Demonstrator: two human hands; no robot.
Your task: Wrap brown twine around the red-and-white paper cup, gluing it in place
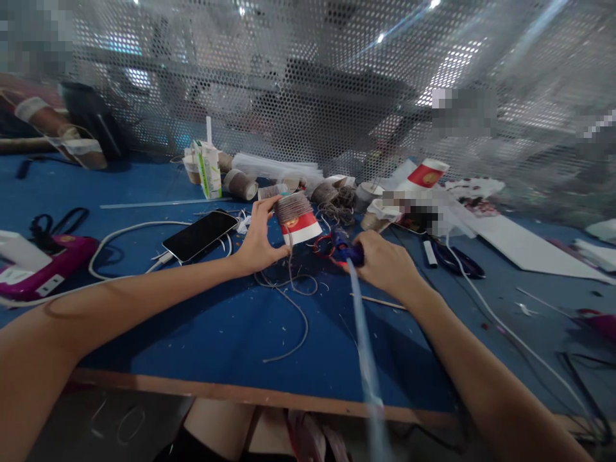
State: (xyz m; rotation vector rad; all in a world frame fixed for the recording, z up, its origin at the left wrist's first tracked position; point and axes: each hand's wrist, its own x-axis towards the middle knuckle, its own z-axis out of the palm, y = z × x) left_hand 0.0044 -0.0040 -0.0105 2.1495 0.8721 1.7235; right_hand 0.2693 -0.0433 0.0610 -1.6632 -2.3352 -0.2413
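My left hand point(257, 240) grips a paper cup point(297, 219), red and white, with grey-brown cord wound round its upper part. A loose end of cord point(293, 308) trails from the cup across the blue table point(216, 333). My right hand point(385, 263) is closed on a blue glue gun point(345, 249), its nozzle toward the cup. A clear glue stick point(366, 359) juts back from the gun toward me.
A black phone point(199, 235) on a white cable lies left of the cup. A magenta tool point(43, 266) sits far left. A drink carton point(208, 168), wrapped cups, another red cup point(427, 174), scissors point(455, 260) and white boards crowd the back. A perforated screen point(308, 83) stands behind; another person's arm is at far left.
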